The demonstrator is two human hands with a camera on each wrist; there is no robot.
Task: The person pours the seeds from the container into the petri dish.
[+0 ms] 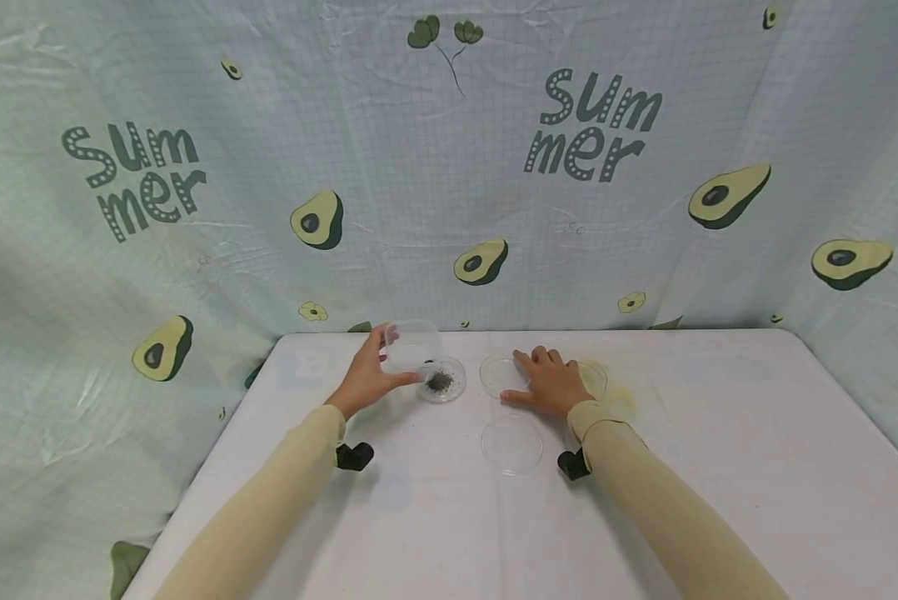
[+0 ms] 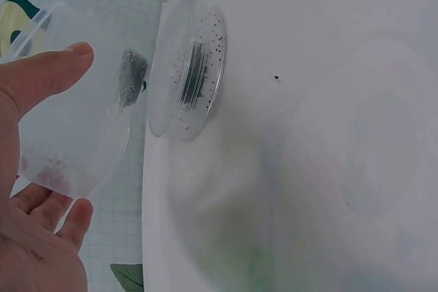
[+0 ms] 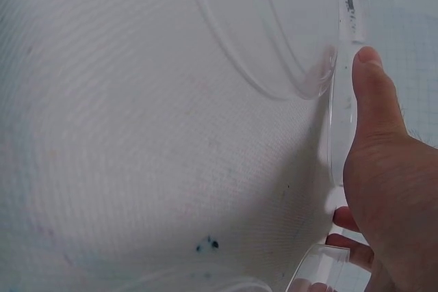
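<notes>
My left hand grips a translucent plastic cup, tipped on its side over a clear petri dish. A dark grainy clump shows inside the cup in the left wrist view. In the dish lies a small heap of dark grains, with loose ones scattered round it. My right hand is low over the table, thumb and forefinger spread at the right side of a second clear dish. Its thumb looks straight, right at that dish's edge in the right wrist view.
Another clear round dish lies nearer me, between the forearms. One more dish, with a yellowish tint, is partly hidden behind the right hand. A printed curtain stands behind the white table. Dark specks dot the tabletop.
</notes>
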